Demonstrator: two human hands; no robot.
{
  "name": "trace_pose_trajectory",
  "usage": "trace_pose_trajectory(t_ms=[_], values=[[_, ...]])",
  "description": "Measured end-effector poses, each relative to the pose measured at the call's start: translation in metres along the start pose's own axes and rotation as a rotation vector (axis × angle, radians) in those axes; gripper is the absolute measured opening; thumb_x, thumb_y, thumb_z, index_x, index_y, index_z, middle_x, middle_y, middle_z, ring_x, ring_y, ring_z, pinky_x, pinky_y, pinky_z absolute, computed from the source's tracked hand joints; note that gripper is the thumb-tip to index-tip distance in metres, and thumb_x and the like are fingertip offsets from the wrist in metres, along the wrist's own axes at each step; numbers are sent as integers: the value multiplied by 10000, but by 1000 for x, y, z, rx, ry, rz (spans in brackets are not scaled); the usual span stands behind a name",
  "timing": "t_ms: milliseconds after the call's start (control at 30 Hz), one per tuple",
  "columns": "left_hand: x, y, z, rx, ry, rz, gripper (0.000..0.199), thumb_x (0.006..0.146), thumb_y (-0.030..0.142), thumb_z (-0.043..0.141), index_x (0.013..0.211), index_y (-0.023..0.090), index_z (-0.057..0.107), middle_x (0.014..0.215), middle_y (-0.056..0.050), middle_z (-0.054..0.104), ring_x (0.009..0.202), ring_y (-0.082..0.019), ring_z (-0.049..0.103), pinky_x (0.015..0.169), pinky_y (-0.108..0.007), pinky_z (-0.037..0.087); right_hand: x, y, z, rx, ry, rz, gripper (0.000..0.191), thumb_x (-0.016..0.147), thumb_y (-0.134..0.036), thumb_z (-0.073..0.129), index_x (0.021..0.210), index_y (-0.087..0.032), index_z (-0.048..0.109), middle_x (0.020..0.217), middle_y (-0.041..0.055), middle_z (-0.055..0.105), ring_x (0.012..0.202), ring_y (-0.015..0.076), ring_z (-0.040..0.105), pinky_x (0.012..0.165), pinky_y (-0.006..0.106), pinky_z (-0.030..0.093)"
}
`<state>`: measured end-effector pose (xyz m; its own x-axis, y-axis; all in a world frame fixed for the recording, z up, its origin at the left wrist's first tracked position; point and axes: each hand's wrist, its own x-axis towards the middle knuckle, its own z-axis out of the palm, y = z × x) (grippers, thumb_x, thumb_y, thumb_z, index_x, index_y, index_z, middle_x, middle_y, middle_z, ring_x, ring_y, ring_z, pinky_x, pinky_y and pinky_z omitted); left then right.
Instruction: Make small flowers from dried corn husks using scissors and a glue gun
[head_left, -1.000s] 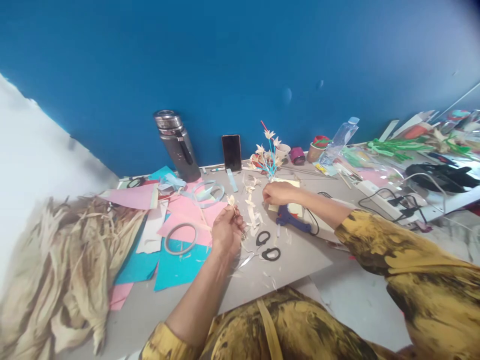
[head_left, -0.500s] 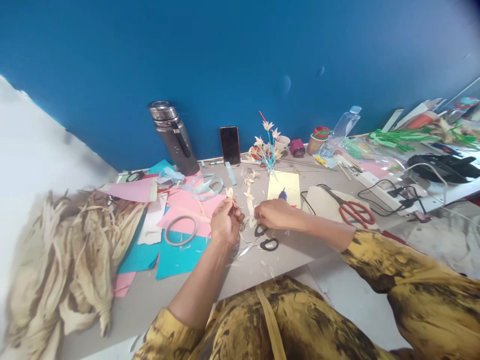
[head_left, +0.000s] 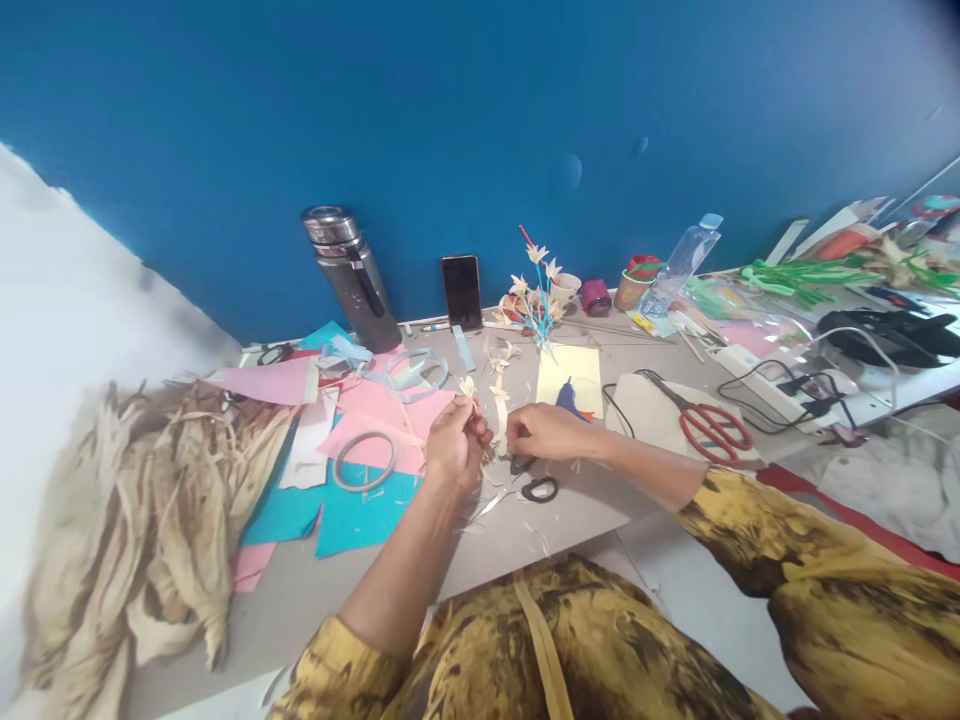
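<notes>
My left hand (head_left: 456,450) is closed around the base of a small cream flower (head_left: 467,387) that looks made of dried husk. Its petals point up above the fingertips. My right hand (head_left: 549,430) is lowered to the table with fingers pinched together; whatever they hold is hidden. Just below it lie scissors with black handles (head_left: 540,489), partly covered by that hand. Between the hands are a pale husk strip (head_left: 501,405) and several scraps. Behind the right hand a blue pointed tool (head_left: 568,397), partly hidden, rests on yellow paper (head_left: 581,366).
Dried husks (head_left: 165,520) hang over the left edge. Pink and blue sheets (head_left: 364,520) and a tape roll (head_left: 337,472) lie nearer. A flask (head_left: 356,285), phone (head_left: 460,292) and husk flowers on blue stems (head_left: 540,310) stand behind. Red-handled scissors (head_left: 716,432) and cables (head_left: 772,390) are right.
My right hand has shifted slightly and covers more of the black scissor handles, while more of the blue tool shows. My left hand still grips the flower. The whole view has moved a little.
</notes>
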<state>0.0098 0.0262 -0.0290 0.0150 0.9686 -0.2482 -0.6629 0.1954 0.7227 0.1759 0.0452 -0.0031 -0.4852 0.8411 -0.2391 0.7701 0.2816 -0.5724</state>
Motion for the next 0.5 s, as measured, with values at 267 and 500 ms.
trace_pose_trajectory(t_ms=[267, 500], values=[[-9, 1, 7, 155, -83, 84, 347, 701, 389, 822, 695, 173, 551, 627, 32, 541, 532, -70, 433, 535, -206, 345, -18, -1, -16, 602, 240, -16, 283, 762, -408, 718, 860, -160, 622, 647, -31, 599, 538, 91, 495, 513, 210, 360], [-12, 1, 6, 202, -181, 101, 307, 736, 390, 816, 734, 170, 603, 659, 21, 581, 569, -81, 486, 577, -214, 393, -21, -2, -17, 795, 410, -124, 348, 746, -328, 748, 1048, -176, 662, 651, -51, 602, 525, 86, 454, 507, 216, 330]])
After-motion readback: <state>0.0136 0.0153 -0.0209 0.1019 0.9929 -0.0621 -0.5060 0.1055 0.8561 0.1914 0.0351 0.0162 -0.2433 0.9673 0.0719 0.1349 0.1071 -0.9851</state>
